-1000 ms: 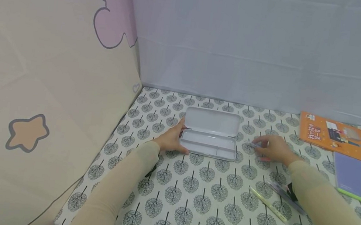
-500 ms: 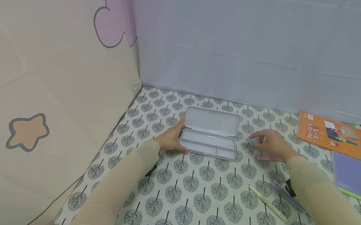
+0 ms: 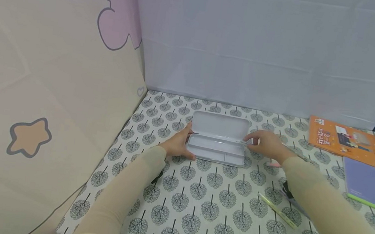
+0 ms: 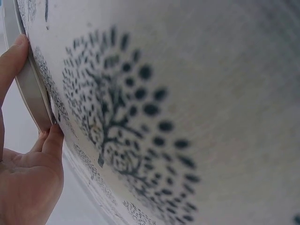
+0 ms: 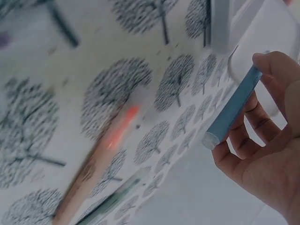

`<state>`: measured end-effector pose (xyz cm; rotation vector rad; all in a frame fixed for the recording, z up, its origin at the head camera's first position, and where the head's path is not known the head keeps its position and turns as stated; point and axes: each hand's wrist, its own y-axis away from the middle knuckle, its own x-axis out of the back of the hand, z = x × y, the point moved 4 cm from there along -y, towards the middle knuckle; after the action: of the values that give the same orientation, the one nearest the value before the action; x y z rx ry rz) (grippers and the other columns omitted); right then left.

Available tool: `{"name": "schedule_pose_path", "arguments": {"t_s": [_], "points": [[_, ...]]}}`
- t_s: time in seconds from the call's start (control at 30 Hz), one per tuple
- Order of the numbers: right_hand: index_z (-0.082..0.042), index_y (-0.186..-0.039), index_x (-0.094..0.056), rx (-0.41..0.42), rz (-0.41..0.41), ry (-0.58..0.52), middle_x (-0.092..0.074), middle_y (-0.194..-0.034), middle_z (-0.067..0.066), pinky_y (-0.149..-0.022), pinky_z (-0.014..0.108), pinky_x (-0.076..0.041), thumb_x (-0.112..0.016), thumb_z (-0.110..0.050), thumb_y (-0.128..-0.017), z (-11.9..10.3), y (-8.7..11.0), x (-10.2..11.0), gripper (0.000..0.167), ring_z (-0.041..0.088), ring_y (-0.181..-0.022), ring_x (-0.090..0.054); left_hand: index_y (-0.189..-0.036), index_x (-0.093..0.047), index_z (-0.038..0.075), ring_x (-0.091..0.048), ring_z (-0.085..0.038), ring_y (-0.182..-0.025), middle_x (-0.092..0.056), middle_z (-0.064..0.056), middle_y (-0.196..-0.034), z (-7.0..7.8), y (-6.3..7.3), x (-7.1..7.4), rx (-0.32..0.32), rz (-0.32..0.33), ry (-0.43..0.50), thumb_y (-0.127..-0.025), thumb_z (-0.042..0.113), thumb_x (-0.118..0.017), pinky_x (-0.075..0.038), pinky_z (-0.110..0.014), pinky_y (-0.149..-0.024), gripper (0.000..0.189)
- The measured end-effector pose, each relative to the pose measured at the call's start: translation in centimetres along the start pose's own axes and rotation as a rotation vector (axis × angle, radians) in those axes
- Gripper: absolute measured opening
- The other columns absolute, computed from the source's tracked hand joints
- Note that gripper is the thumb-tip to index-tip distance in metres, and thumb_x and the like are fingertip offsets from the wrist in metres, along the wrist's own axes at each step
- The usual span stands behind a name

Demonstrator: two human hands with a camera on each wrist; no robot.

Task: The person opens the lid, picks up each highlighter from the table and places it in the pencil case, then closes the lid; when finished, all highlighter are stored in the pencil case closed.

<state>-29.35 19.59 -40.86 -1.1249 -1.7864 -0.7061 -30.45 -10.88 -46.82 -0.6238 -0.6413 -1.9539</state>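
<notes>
"Your right hand (image 3: 267,144) is farther toward nine o'clock, just beside the three-o'clock edge of the open case (image 3: 204,153), fingers nearly closed, pinching a blue pen (image 5: 234,108)."

"And your left hand (image 3: 176,144)?"

"Fingers parted, gripping the case's nine-o'clock end."

"Risk?"

"Held by one end, that smooth round pen may swivel against the glossy lid (image 3: 219,125)."
</notes>
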Motion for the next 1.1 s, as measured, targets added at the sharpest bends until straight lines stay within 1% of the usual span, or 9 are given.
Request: {"name": "schedule_pose_path", "arguments": {"t_s": [0.07,0.27,0.4,0.6,0.67,0.83,0.9,1.0,1.1], "points": [[-0.009,-0.108,-0.072,0.011,0.000,-0.032,-0.059,-0.076,0.003,-0.052,0.026,-0.041,-0.071,-0.011,-0.083,-0.8,-0.6,-0.4,0.026,0.013,-0.058,-0.044,-0.155,0.011,0.015,-0.044,-0.024,-0.134,-0.041,-0.007,-0.149,0.0,0.0,0.0,0.001,0.001,0.006,-0.054,0.028,-0.094,-0.029,-0.038,-0.118,0.146],[-0.012,-0.107,-0.073,0.013,-0.031,-0.044,-0.062,-0.078,0.002,-0.063,0.027,-0.045,-0.073,-0.012,-0.081,-3.2,-2.5,-1.7,0.026,0.014,-0.069,-0.051,-0.155,0.011,0.015,-0.044,-0.024,-0.135,-0.040,-0.008,-0.150,0.0,0.0,0.0,0.008,0.001,0.004,-0.054,0.027,-0.094,-0.029,-0.038,-0.118,0.146],[-0.014,-0.107,-0.073,0.015,-0.054,-0.045,-0.061,-0.078,0.001,-0.064,0.027,-0.045,-0.073,-0.014,-0.081,-4.3,-3.4,-2.7,0.026,0.015,-0.071,-0.051,-0.155,0.011,0.014,-0.043,-0.025,-0.136,-0.040,-0.009,-0.150,-0.1,-0.1,0.0,0.004,0.000,-0.008,-0.053,0.029,-0.094,-0.030,-0.038,-0.118,0.147],[-0.013,-0.106,-0.074,0.052,-0.058,-0.058,-0.061,-0.077,0.002,-0.068,0.029,-0.045,-0.073,-0.014,-0.082,-5.6,-4.6,-3.9,0.023,0.015,-0.073,-0.051,-0.155,0.012,0.015,-0.043,-0.026,-0.136,-0.039,-0.009,-0.151,-0.2,-0.3,-0.1,0.011,-0.007,-0.006,-0.052,0.030,-0.094,-0.029,-0.040,-0.118,0.149],[-0.014,-0.106,-0.073,0.058,-0.070,-0.066,-0.064,-0.081,0.002,-0.071,0.030,-0.047,-0.073,-0.014,-0.083,-5.9,-4.8,-4.4,0.023,0.015,-0.075,-0.053,-0.155,0.012,0.014,-0.042,-0.026,-0.136,-0.039,-0.009,-0.151,-0.2,-0.3,-0.1,0.016,-0.011,-0.010,-0.052,0.030,-0.095,-0.028,-0.040,-0.119,0.149],[-0.016,-0.107,-0.073,0.035,-0.104,-0.094,-0.069,-0.096,0.002,-0.082,0.035,-0.051,-0.072,-0.016,-0.084,-6.5,-5.3,-5.3,0.023,0.016,-0.085,-0.058,-0.155,0.012,0.013,-0.041,-0.025,-0.137,-0.041,-0.008,-0.150,-0.1,-0.3,-0.2,0.021,-0.018,-0.014,-0.053,0.029,-0.094,-0.028,-0.040,-0.119,0.148],[-0.016,-0.106,-0.073,0.032,-0.108,-0.106,-0.069,-0.099,0.003,-0.084,0.037,-0.052,-0.072,-0.016,-0.083,-6.7,-5.5,-5.7,0.023,0.017,-0.088,-0.059,-0.155,0.012,0.014,-0.042,-0.025,-0.136,-0.042,-0.008,-0.149,0.0,-0.3,-0.2,0.018,-0.018,-0.010,-0.054,0.027,-0.094,-0.028,-0.040,-0.119,0.147],[-0.016,-0.106,-0.073,0.042,-0.107,-0.104,-0.069,-0.098,0.003,-0.082,0.035,-0.052,-0.073,-0.016,-0.082,-6.8,-5.9,-6.3,0.023,0.016,-0.086,-0.058,-0.155,0.013,0.013,-0.042,-0.024,-0.136,-0.042,-0.008,-0.149,0.1,-0.2,-0.1,0.013,-0.018,-0.009,-0.056,0.026,-0.094,-0.028,-0.039,-0.119,0.146],[-0.016,-0.106,-0.073,0.050,-0.107,-0.096,-0.068,-0.095,0.002,-0.077,0.031,-0.050,-0.073,-0.016,-0.082,-6.8,-6.3,-6.7,0.024,0.014,-0.082,-0.056,-0.155,0.013,0.013,-0.043,-0.024,-0.136,-0.042,-0.008,-0.148,0.3,-0.1,-0.1,0.011,-0.020,-0.010,-0.057,0.025,-0.093,-0.028,-0.039,-0.119,0.145]]}}
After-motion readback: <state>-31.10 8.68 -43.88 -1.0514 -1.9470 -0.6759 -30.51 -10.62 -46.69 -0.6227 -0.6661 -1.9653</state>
